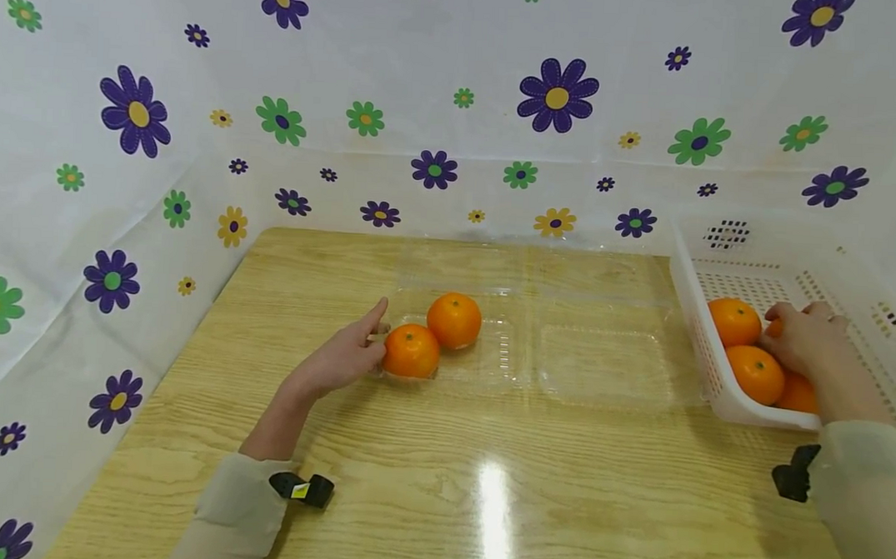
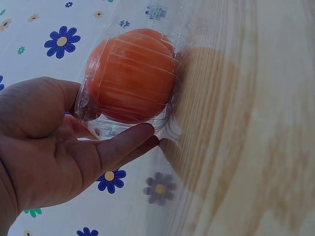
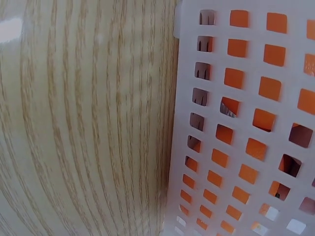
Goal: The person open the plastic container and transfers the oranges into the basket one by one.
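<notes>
In the head view my left hand [image 1: 343,358] is at the left side of a clear plastic clamshell container [image 1: 489,373], which holds two oranges. The nearer orange [image 1: 411,351] sits next to my fingers, and the other orange [image 1: 454,320] lies behind it to the right. The left wrist view shows my thumb at the container's rim and my fingers [image 2: 133,137] along its outside, pinching the edge. Inside a white plastic basket [image 1: 696,340] at the right, my right hand [image 1: 809,337] grips an orange [image 1: 774,328], mostly covered by the fingers. The right wrist view shows only basket wall and oranges through its holes.
A second clear clamshell [image 1: 602,365] stands beside the first, between it and the basket, with its lid laid back. More oranges [image 1: 755,375] lie in the basket's near left corner. A flower-printed sheet [image 1: 484,131] borders the wooden table [image 1: 409,478] behind and at left.
</notes>
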A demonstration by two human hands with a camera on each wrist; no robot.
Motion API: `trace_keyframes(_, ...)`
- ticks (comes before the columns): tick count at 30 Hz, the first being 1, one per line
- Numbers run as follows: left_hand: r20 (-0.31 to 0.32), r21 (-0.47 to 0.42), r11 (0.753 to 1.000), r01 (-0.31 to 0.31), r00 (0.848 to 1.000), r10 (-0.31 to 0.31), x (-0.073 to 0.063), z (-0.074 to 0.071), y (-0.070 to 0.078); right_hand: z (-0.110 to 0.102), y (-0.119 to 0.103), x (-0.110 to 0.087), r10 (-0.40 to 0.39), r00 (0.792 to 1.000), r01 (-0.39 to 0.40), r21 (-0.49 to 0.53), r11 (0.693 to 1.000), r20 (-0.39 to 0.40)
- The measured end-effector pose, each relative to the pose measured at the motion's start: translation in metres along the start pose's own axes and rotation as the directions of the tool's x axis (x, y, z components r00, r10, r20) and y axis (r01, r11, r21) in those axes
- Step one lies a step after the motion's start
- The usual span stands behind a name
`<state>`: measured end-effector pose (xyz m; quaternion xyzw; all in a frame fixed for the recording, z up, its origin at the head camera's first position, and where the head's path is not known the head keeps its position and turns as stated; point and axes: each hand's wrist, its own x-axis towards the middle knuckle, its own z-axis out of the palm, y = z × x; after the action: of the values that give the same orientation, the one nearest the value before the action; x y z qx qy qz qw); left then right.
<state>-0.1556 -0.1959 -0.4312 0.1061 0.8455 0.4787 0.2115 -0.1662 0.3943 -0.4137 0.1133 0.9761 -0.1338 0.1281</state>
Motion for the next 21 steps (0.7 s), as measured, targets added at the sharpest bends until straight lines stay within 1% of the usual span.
trace_keyframes(2, 0.000, -0.002, 1.000, -0.002, 1.000, 0.002, -0.0001, 0.0001, -0.0003, -0.0001, -0.0009, -0.0011, 0.013, 1.000, -0.013, 0.015, 1.000, 0.003)
trace_keyframes(5, 0.001, -0.007, 1.000, -0.004, 1.000, 0.004, -0.0008, 0.0001, -0.0002, -0.0003, -0.0006, -0.0005, 0.000, 1.000, 0.000, 0.013, 1.000, 0.000)
trace_keyframes(9, -0.001, -0.009, 1.000, -0.002, 1.000, 0.002, -0.0014, 0.0002, -0.0006, 0.0000, 0.0000, 0.0015, -0.041, 0.999, 0.040, -0.023, 0.999, -0.024)
trace_keyframes(14, -0.004, 0.002, 1.000, 0.002, 1.000, -0.002, -0.0007, 0.0005, -0.0021, -0.0001, 0.0013, 0.0014, -0.049, 0.998, 0.047, -0.035, 0.998, -0.033)
trace_keyframes(17, -0.004, 0.006, 1.000, -0.007, 1.000, 0.007, -0.0002, 0.0004, -0.0020, -0.0004, 0.0036, 0.0020, -0.062, 0.997, 0.060, -0.038, 0.998, -0.051)
trace_keyframes(21, -0.005, 0.008, 1.000, -0.017, 1.000, 0.017, 0.0002, 0.0002, -0.0016, -0.0004, 0.0049, 0.0031, -0.052, 0.996, 0.050, -0.023, 0.998, -0.078)
